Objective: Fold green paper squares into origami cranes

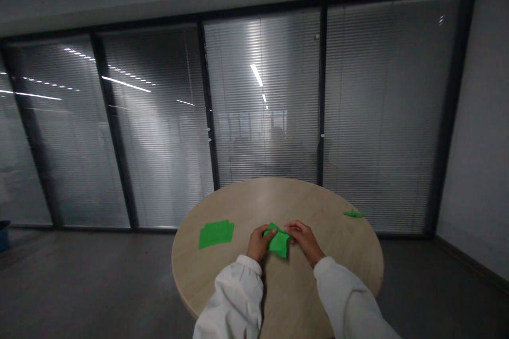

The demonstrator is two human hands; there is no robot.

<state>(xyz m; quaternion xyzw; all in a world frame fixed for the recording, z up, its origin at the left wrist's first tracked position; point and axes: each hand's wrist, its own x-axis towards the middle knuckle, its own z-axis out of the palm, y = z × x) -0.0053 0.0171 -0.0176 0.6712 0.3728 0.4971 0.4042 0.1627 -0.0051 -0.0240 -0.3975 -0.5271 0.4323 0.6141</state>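
Between my hands, just above the round table, is a partly folded sheet of green paper [279,245]. My left hand [260,242] grips its left edge, with the thumb lying on top of the paper. At the upper right corner, the fingers of my right hand [303,238] pinch the same sheet. Small creases show on its surface; the underside is hidden. To the left lie flat green paper sheets [217,234], overlapping one another. A small folded green paper figure [353,214] rests near the table's right edge.
The round wooden table [274,196] has a pale top and a curved rim. Behind it stands a glass partition with blinds [262,148] and dark frames. A blue bin [3,236] is on the floor at far left. A plain wall [485,132] rises at right.
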